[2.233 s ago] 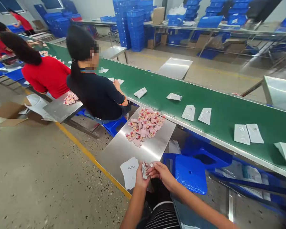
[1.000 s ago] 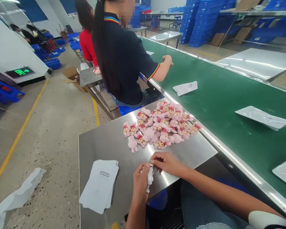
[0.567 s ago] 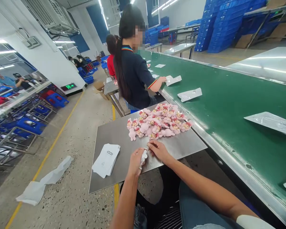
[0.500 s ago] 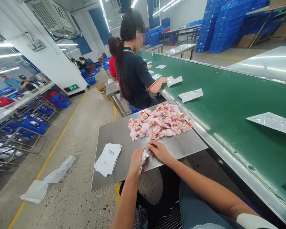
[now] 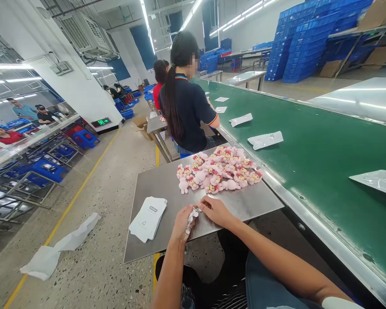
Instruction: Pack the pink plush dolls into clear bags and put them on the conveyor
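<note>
My left hand [image 5: 182, 224] is closed around a small white piece with rounded lobes [image 5: 190, 219], over the near edge of a metal table [image 5: 173, 180]. Its exact kind is too small to make out. My right hand [image 5: 216, 211] is closed, with thumb and fingers drawn together beside the left fingertips. Whatever the right fingers pinch is hidden. Beyond both hands lies a heap of small pink plush dolls [image 5: 218, 169]. To the left, a stack of white printed cards [image 5: 149, 219] rests flat on the metal.
A green conveyor belt [image 5: 309, 141] runs along the right, carrying flat white packets [image 5: 265, 140]. A co-worker [image 5: 189, 103] in a dark shirt sits just past the table. White sheeting [image 5: 61, 246] lies on the floor at left. Blue crates [image 5: 304, 43] stand stacked behind the belt.
The view has tilted up slightly. My hands stay together at the table edge, and the white piece has turned a little in my left hand. The co-worker's arm has drawn back from a packet.
</note>
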Demonstrator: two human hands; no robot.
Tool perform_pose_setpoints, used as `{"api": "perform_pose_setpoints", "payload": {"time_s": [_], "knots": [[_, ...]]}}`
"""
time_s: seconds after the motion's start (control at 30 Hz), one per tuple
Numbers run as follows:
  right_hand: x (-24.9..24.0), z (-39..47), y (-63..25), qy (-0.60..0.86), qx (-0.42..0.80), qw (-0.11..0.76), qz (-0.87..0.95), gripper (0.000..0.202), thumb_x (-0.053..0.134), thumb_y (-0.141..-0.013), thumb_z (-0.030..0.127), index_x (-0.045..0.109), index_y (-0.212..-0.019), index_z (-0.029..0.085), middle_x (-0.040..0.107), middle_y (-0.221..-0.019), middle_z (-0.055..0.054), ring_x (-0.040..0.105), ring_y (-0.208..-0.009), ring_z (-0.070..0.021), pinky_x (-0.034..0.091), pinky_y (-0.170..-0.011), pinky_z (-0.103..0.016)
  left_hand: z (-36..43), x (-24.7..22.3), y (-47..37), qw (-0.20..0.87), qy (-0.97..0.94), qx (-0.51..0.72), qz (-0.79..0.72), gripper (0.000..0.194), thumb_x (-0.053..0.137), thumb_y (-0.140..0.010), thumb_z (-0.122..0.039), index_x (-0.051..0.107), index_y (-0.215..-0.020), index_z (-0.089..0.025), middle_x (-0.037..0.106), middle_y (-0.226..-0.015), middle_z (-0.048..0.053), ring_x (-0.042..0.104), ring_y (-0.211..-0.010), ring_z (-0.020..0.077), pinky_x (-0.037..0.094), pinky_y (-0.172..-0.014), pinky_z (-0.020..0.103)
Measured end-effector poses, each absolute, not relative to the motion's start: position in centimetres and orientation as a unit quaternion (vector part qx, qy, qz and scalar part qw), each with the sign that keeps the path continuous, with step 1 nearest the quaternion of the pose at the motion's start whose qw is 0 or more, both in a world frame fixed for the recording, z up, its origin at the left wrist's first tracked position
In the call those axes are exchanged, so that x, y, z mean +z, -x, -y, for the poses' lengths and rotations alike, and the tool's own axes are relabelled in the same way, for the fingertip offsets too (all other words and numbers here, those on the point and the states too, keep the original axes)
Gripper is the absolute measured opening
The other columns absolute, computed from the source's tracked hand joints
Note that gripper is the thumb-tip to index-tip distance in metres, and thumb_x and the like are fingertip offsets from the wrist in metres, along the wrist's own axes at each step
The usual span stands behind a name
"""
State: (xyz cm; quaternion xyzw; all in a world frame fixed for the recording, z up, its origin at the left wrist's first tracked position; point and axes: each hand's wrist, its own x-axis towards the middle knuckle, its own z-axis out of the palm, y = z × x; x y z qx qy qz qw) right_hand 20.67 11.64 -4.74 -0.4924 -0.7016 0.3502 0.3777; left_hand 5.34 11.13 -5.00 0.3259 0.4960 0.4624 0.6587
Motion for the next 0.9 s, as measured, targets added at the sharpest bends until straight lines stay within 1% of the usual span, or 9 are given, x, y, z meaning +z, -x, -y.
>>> {"api": "perform_pose_setpoints", "payload": {"time_s": [0.13, 0.2, 0.3, 0.47, 0.57, 0.63, 0.7, 0.77, 0.9], "knots": [[-5.3, -11.1, -19.7, 0.496, 0.41, 0.355, 0.678, 0.031, 0.052, -0.081, 0.047, 0.055, -0.069, 0.019, 0.053, -0.057, 0.004, 0.045, -0.052, -0.0097, 0.03, -0.049, -0.021, -11.1, -5.7, -5.7, 0.63, -0.315, 0.494, -0.51, 0.03, 0.067, -0.066, -0.042, 0.062, -0.076, -0.014, 0.04, -0.045, -0.008, 0.024, -0.034, 0.0029, 0.017, -0.033, 0.016], [-5.5, -11.0, -19.6, 0.473, 0.446, 0.358, 0.67, 0.028, 0.054, -0.081, 0.045, 0.053, -0.07, 0.019, 0.05, -0.055, 0.005, 0.043, -0.049, -0.0086, 0.03, -0.048, -0.02, -11.3, -6.0, -5.8, 0.614, -0.311, 0.505, -0.521, 0.033, 0.068, -0.065, -0.042, 0.062, -0.079, -0.014, 0.042, -0.047, -0.008, 0.027, -0.034, 0.0025, 0.019, -0.033, 0.016], [-5.6, -11.1, -19.9, 0.454, 0.476, 0.372, 0.655, 0.026, 0.049, -0.084, 0.043, 0.052, -0.073, 0.02, 0.047, -0.054, 0.006, 0.041, -0.047, -0.0081, 0.03, -0.047, -0.02, -11.5, -6.2, -5.7, 0.598, -0.306, 0.52, -0.527, 0.037, 0.071, -0.062, -0.043, 0.061, -0.082, -0.013, 0.046, -0.051, -0.007, 0.03, -0.035, 0.0018, 0.021, -0.034, 0.015], [-5.2, -11.7, -20.8, 0.447, 0.462, 0.377, 0.667, 0.026, 0.045, -0.086, 0.042, 0.054, -0.076, 0.019, 0.052, -0.061, 0.003, 0.047, -0.054, -0.0099, 0.035, -0.052, -0.021, -11.6, -5.8, -5.4, 0.61, -0.31, 0.508, -0.523, 0.044, 0.069, -0.065, -0.046, 0.064, -0.091, -0.011, 0.04, -0.047, -0.008, 0.026, -0.035, 0.0019, 0.019, -0.034, 0.015], [-4.8, -12.3, -20.9, 0.447, 0.429, 0.366, 0.694, 0.025, 0.044, -0.088, 0.039, 0.055, -0.077, 0.019, 0.054, -0.062, 0.003, 0.048, -0.055, -0.0103, 0.036, -0.054, -0.021, -11.6, -5.5, -5.4, 0.613, -0.323, 0.5, -0.52, 0.053, 0.068, -0.067, -0.045, 0.06, -0.11, -0.017, 0.038, -0.049, -0.009, 0.027, -0.036, 0.0025, 0.018, -0.035, 0.015], [-4.5, -12.8, -20.9, 0.456, 0.389, 0.355, 0.718, 0.023, 0.045, -0.088, 0.036, 0.056, -0.077, 0.019, 0.056, -0.064, 0.003, 0.049, -0.058, -0.0109, 0.036, -0.057, -0.022, -11.7, -5.3, -5.4, 0.607, -0.345, 0.481, -0.53, 0.057, 0.066, -0.068, -0.047, 0.056, -0.118, -0.02, 0.037, -0.049, -0.009, 0.027, -0.036, 0.0028, 0.019, -0.035, 0.015], [-4.2, -13.2, -20.8, 0.465, 0.344, 0.342, 0.74, 0.021, 0.047, -0.088, 0.034, 0.057, -0.076, 0.019, 0.059, -0.068, 0.002, 0.052, -0.062, -0.0115, 0.035, -0.059, -0.022, -11.9, -5.1, -5.4, 0.597, -0.365, 0.456, -0.549, 0.054, 0.064, -0.068, -0.051, 0.06, -0.111, -0.018, 0.036, -0.049, -0.009, 0.027, -0.037, 0.0029, 0.02, -0.036, 0.015], [-4.1, -13.5, -20.6, 0.465, 0.305, 0.326, 0.764, 0.019, 0.049, -0.088, 0.032, 0.058, -0.076, 0.019, 0.061, -0.072, 0.001, 0.053, -0.066, -0.0117, 0.035, -0.06, -0.021, -12.1, -5.1, -5.4, 0.589, -0.375, 0.44, -0.564, 0.05, 0.065, -0.065, -0.053, 0.064, -0.096, -0.014, 0.038, -0.048, -0.009, 0.028, -0.036, 0.0028, 0.02, -0.036, 0.015], [-4.1, -13.9, -20.2, 0.474, 0.223, 0.281, 0.804, 0.02, 0.049, -0.088, 0.03, 0.057, -0.074, 0.018, 0.061, -0.071, 0.0, 0.053, -0.065, -0.0114, 0.032, -0.059, -0.021, -12.5, -5.3, -5.0, 0.571, -0.395, 0.426, -0.58, 0.04, 0.068, -0.062, -0.051, 0.061, -0.077, -0.015, 0.039, -0.044, -0.01, 0.028, -0.035, 0.0025, 0.019, -0.034, 0.014]]}}
